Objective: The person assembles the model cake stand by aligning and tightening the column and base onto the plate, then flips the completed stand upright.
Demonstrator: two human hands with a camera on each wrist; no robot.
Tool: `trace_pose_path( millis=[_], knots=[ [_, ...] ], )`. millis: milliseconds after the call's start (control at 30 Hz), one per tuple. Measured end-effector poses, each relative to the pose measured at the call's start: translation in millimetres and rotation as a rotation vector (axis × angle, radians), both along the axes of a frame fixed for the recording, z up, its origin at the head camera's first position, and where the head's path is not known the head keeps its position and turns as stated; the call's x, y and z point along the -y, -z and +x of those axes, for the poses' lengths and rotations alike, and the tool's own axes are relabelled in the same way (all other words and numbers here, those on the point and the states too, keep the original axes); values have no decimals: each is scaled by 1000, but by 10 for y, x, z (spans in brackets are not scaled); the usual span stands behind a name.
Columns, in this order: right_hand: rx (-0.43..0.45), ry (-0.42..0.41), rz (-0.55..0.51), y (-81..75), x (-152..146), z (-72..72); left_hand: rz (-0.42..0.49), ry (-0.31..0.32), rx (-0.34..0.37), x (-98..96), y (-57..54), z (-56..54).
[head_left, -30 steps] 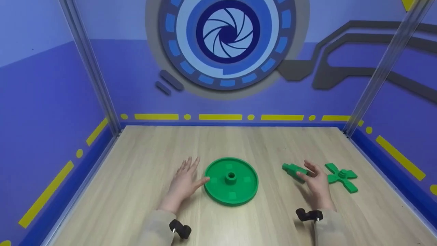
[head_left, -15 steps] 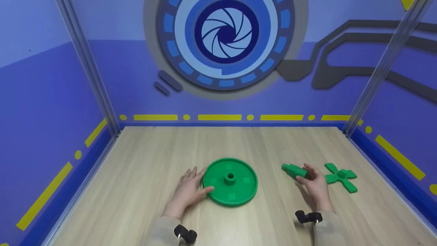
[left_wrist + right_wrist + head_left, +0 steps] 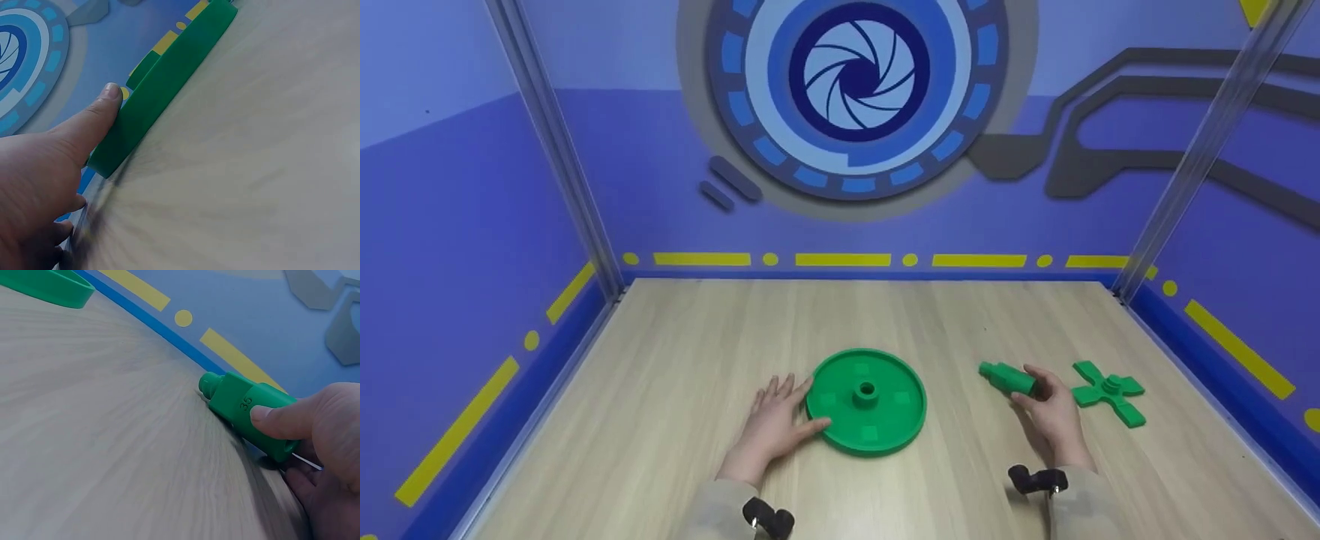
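A round green dish point(image 3: 840, 433) with a raised rim and a hollow central hub lies on the table. My left hand point(image 3: 771, 433) holds its left edge, with the thumb point(image 3: 104, 109) over the rim and the fingers at the outer side. My right hand point(image 3: 1054, 414) grips a green block-like piece point(image 3: 1005, 377) by its near end, thumb on one side. In the right wrist view that piece point(image 3: 242, 405) bears the number 35 and has a round knob at its far end. It lies tilted, close to the tabletop.
Right of my right hand lies a flat green cross-shaped piece point(image 3: 1112, 388) with four flared arms and a round stud. Blue panels point(image 3: 840, 225) stand behind and on both sides of the wooden table point(image 3: 720, 330), with metal posts point(image 3: 562, 150) at the corners.
My left hand has moved right and taken the dish's left edge, its thumb now over the rim. My right hand keeps hold of the block-like piece and has barely moved.
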State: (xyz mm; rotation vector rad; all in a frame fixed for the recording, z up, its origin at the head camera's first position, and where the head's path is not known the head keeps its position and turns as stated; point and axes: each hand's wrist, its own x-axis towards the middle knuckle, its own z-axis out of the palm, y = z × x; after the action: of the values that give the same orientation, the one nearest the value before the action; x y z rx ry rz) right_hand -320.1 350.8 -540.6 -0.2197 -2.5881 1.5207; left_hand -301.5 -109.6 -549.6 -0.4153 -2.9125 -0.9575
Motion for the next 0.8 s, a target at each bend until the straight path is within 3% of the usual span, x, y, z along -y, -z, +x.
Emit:
trace_pose_path(
  millis=[433,800],
  knots=[
    [-36,11,44,32,-1,-2,26,-6,14,-2,47,16],
    [-9,-8,-20,-15,-6,20,24,-6,9,-1,44,12]
  ],
)
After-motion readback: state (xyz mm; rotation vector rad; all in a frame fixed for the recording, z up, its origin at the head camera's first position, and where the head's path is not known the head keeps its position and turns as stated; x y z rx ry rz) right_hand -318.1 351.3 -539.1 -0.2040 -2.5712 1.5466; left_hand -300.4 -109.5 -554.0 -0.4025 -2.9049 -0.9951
